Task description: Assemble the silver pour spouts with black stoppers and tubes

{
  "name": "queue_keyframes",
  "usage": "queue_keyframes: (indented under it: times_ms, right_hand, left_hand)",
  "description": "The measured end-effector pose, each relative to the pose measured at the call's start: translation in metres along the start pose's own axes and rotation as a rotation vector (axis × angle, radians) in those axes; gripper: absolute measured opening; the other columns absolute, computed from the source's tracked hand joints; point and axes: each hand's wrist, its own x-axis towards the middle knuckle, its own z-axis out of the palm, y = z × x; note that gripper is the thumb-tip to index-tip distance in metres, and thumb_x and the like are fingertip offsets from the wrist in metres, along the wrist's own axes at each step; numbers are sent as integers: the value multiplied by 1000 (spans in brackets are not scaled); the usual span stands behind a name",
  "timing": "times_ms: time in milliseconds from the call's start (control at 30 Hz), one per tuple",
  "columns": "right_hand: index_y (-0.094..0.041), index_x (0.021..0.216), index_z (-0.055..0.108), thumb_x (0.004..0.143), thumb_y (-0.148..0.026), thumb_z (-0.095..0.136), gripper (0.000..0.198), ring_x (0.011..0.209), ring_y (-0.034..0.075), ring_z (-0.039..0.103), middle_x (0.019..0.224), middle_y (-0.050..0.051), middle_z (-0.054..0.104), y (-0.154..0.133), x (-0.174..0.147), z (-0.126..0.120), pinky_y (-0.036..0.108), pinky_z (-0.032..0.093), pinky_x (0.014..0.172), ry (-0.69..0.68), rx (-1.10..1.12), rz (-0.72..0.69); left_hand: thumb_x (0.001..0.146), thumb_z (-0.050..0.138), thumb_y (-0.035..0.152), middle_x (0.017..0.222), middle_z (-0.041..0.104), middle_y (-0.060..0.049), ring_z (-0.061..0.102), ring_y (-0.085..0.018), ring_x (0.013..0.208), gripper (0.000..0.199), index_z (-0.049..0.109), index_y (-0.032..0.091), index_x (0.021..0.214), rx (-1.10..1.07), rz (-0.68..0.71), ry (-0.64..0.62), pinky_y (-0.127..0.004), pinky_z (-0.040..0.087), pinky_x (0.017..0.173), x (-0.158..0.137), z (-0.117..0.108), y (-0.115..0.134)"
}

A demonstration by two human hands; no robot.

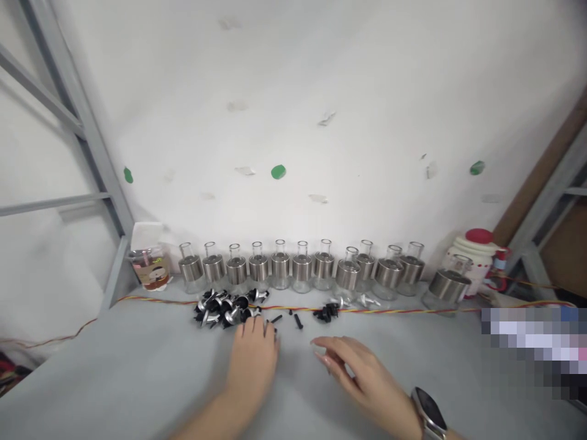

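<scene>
My left hand (254,354) is at the right edge of a pile of silver-and-black pour spouts (224,307). Its fingers curl downward, close together, and their tips are hidden; a dark bit shows beside them, too blurred to name. To the right, my right hand (355,370) hovers low over the table, thumb and forefinger apart, nothing visible between them. Small black tube-like pieces (298,321) lie between the two hands. Beyond the right hand sits a small cluster of black stoppers (326,312), with clear-and-silver pieces (367,300) near it.
Along the white wall stands a row of glass bottles with steel sleeves (302,267); another such bottle (447,286) is farther right. A white jug with a red lid (477,253) is behind it. A labelled container (152,266) stands left. A twisted red-yellow wire (389,311) crosses the grey table (151,360).
</scene>
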Motion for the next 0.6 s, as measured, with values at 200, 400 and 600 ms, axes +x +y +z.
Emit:
queue_keyframes:
  times_ms: [200, 400, 600]
  right_hand:
    - [-24, 103, 56, 85, -29, 44, 21, 72, 18, 58, 80, 5, 64, 5, 2, 2, 29, 43, 66, 6, -21, 15]
    - [-23, 102, 54, 86, -28, 41, 21, 73, 19, 57, 81, 5, 64, 12, 4, 3, 30, 42, 66, -12, -61, 101]
    - [-22, 102, 52, 87, -23, 38, 21, 74, 19, 58, 83, 5, 64, 17, 4, 6, 29, 42, 66, -24, -71, 122]
  left_hand:
    - [73, 36, -2, 83, 58, -13, 49, -25, 83, 31, 63, 10, 86, 393, -107, -37, -36, 35, 69, 4, -13, -21]
    - [76, 43, 7, 86, 55, -10, 48, -25, 83, 25, 57, 13, 96, 308, -116, 38, -35, 35, 71, 8, -15, -18]
    - [81, 45, 23, 101, 52, -13, 45, -27, 96, 26, 53, 13, 103, 126, -57, 153, -37, 36, 78, 16, -3, -21]
